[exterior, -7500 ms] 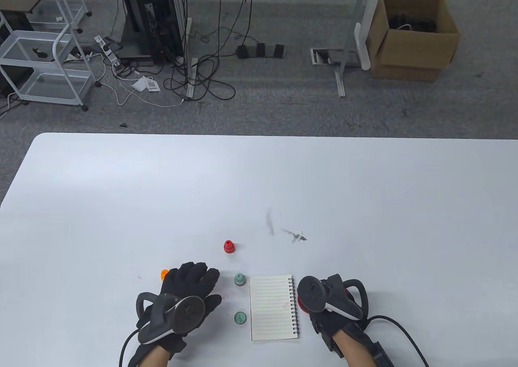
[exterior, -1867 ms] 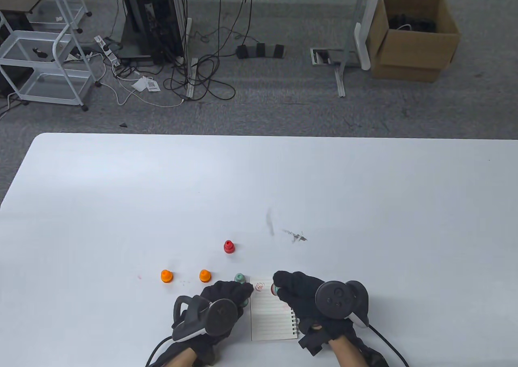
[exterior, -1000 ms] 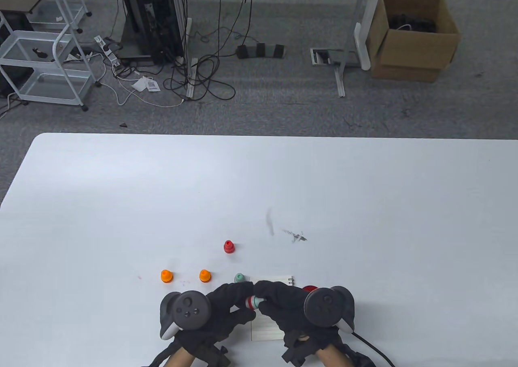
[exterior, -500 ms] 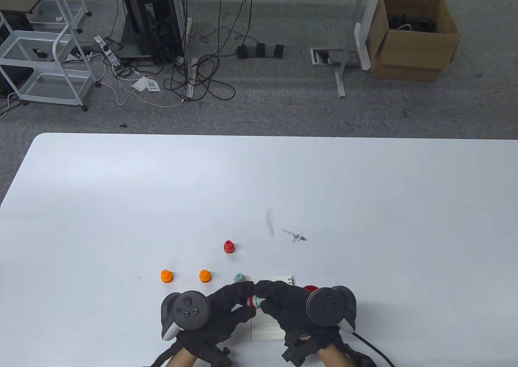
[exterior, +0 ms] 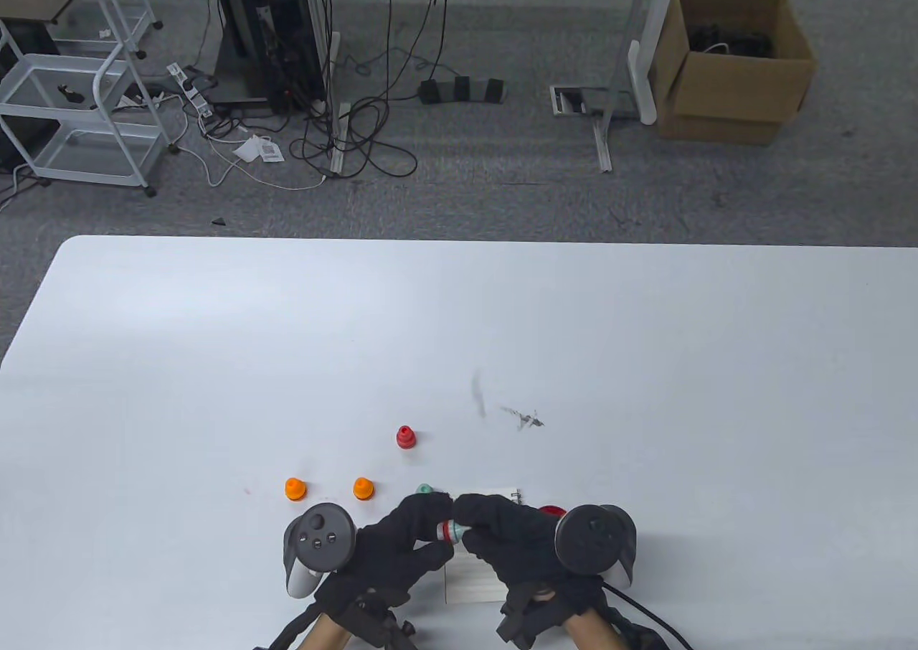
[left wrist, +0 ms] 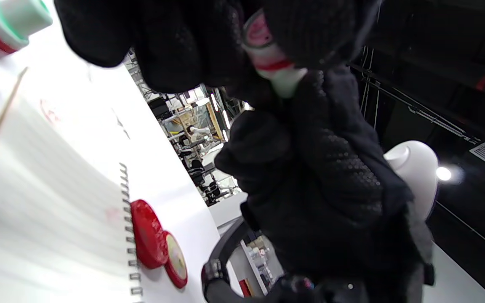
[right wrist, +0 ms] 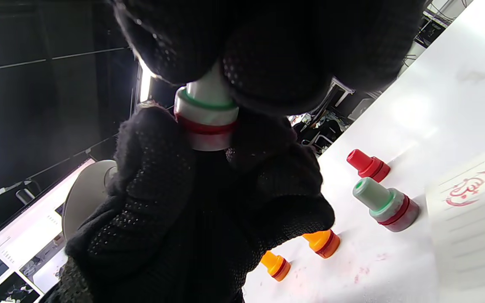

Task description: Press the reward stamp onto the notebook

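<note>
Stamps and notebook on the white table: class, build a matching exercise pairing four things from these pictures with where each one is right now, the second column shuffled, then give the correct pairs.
Things
1. red stamp
2. two orange stamps
3. green-topped stamp
4. notebook

Places
A. lying on the table under both hands
B. held up between the left hand and right hand
C. standing alone, farthest from the person
D. standing side by side, left of the hands

Pairs: 1-C, 2-D, 3-B, 4-A

white table (exterior: 502, 320) | notebook (exterior: 470, 582) | 4 stamps | red lid (exterior: 551, 511)
</note>
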`<action>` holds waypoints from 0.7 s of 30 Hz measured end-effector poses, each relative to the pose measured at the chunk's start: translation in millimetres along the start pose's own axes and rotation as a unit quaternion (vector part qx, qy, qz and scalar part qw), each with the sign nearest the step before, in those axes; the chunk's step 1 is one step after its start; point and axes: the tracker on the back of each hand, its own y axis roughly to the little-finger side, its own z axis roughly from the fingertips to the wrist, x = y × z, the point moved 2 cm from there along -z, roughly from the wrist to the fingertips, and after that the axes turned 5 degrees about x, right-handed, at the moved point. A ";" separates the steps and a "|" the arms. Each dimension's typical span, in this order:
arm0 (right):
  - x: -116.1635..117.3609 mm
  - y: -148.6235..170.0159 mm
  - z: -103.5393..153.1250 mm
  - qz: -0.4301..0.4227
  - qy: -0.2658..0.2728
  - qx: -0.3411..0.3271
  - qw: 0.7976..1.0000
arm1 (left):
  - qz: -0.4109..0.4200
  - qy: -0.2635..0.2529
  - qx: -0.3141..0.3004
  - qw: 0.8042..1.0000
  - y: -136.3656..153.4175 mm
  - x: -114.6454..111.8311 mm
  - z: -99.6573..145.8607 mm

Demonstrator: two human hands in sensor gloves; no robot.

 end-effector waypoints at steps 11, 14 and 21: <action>-0.1 -1.1 -0.3 0.012 -0.003 -0.004 1.000 | -0.012 -0.005 -0.001 1.000 -4.0 0.7 0.4; -0.2 -0.7 -0.2 0.009 -0.003 -0.004 1.000 | -0.014 -0.005 -0.001 1.000 -4.3 0.4 0.6; 0.1 -1.3 0.2 0.012 0.000 -0.005 1.000 | -0.017 -0.010 -0.001 1.000 -5.1 0.5 1.3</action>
